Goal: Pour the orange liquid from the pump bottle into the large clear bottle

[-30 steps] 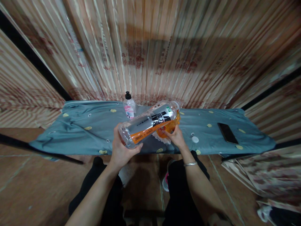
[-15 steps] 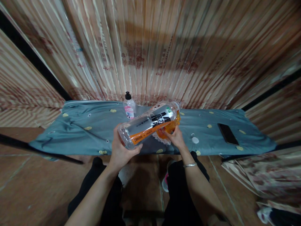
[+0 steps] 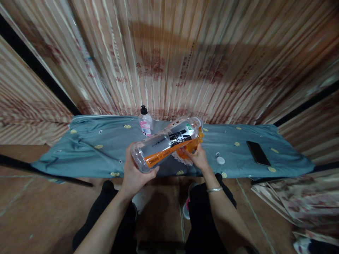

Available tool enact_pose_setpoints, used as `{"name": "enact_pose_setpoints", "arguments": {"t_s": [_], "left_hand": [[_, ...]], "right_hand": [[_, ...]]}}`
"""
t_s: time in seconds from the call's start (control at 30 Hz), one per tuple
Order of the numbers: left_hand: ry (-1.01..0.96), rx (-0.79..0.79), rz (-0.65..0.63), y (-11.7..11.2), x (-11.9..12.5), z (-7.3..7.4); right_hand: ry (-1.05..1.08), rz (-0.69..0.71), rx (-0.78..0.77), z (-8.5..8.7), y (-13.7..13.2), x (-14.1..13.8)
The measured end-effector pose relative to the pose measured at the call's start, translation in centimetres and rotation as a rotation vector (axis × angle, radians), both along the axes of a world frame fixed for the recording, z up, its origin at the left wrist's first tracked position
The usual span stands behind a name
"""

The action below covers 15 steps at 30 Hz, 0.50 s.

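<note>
My left hand point(image 3: 135, 173) grips the base end of a large clear plastic bottle point(image 3: 165, 143) with a black, white and orange label. The bottle lies tilted, its neck pointing up and to the right over the table. My right hand point(image 3: 197, 158) is closed on an orange cloth point(image 3: 192, 144) with a pale fringe, pressed against the bottle near its upper end. A white bottle cap point(image 3: 220, 160) lies on the cloth-covered table just right of my right hand.
A low table under a grey-blue patterned cloth point(image 3: 92, 148) stands against a striped curtain. A small pink-labelled bottle with a black cap point(image 3: 145, 121) stands at the back. A dark phone point(image 3: 258, 153) lies at the right. Folded fabric point(image 3: 296, 201) is on the floor.
Both hands and the bottle hold nearly the same pose; the view has shifted slightly, and my right hand with the cloth has edged a little along the bottle.
</note>
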State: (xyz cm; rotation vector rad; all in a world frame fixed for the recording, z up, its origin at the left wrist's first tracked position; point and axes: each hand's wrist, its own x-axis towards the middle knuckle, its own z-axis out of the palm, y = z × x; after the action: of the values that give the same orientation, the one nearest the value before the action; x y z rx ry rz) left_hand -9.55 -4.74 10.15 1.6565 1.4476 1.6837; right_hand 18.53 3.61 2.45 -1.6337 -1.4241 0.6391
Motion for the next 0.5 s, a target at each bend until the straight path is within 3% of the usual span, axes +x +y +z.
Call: {"name": "enact_pose_setpoints", "arguments": {"t_s": [0.5], "left_hand": [[0.014,-0.036,0.007,-0.2,-0.18,-0.33]], "right_hand": [[0.009,0.008,0.029,0.1,-0.2,-0.22]]}}
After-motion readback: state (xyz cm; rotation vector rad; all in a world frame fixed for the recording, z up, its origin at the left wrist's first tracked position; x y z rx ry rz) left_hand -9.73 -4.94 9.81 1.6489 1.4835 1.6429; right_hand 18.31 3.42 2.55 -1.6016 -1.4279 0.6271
